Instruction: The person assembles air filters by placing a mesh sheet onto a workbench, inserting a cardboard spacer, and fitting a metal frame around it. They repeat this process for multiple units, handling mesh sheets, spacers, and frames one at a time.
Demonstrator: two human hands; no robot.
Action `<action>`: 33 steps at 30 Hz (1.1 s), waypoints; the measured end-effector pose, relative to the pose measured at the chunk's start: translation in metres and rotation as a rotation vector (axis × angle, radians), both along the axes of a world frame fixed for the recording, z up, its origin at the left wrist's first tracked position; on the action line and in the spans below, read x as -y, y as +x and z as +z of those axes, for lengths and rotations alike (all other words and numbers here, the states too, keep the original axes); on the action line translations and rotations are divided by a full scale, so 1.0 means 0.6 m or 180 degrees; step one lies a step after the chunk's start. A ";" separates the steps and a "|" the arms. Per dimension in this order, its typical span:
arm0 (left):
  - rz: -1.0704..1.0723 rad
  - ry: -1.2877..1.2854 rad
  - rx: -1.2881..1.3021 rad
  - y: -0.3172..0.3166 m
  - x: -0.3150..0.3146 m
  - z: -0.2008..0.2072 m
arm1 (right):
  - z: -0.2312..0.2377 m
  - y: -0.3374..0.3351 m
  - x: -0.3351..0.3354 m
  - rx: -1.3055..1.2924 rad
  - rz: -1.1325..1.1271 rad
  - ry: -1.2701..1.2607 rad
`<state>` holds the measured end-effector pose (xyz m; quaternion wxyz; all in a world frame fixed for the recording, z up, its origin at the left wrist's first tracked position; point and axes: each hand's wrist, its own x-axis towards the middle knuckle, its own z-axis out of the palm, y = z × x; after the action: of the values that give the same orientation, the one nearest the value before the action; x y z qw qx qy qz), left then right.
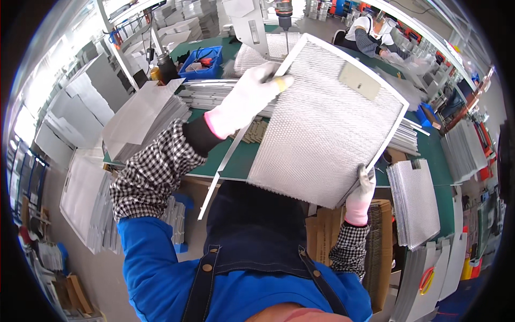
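I hold up a silvery mesh filter panel (314,129), tilted in front of me, with a white metal frame along its far and right sides. A flat beige rectangular plate (359,80) lies at its far edge. My left hand (252,94), in a white glove, is closed on the panel's upper left edge. My right hand (362,196), gloved too, grips the lower right edge; its fingers are partly hidden. A thin notched metal strip (225,161) slants down from near my left wrist; whether it joins the frame I cannot tell.
Beyond the panel stands a drill (283,13) with its bit pointing down. A blue bin (201,61) sits on the green table (236,161). Stacked sheets (147,121) lie left, mesh panels (413,201) right, and an open carton (381,252) below. A co-worker (373,35) sits opposite.
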<state>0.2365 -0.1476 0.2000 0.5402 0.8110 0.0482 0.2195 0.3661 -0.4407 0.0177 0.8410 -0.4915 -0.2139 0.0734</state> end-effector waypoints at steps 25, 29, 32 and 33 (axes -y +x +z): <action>0.0466 -0.0853 0.0665 -0.029 -0.098 -0.046 | -0.026 -0.044 -0.078 0.3345 -0.0805 -0.1770; -0.0309 -0.1835 0.0827 -0.052 -0.116 -0.076 | 0.015 -0.063 -0.083 0.1464 0.0148 -0.0879; 0.0434 -0.1708 0.0577 -0.070 -0.104 -0.125 | 0.032 -0.058 -0.078 0.0843 0.0512 -0.0586; 0.0510 -0.1650 0.0634 -0.081 -0.087 -0.125 | 0.032 -0.052 -0.075 0.1039 0.0551 -0.0652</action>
<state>0.1878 -0.0953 0.1251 0.7124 0.6140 0.1134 0.3204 0.3351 -0.3957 0.0371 0.7314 -0.5596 -0.3802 0.0862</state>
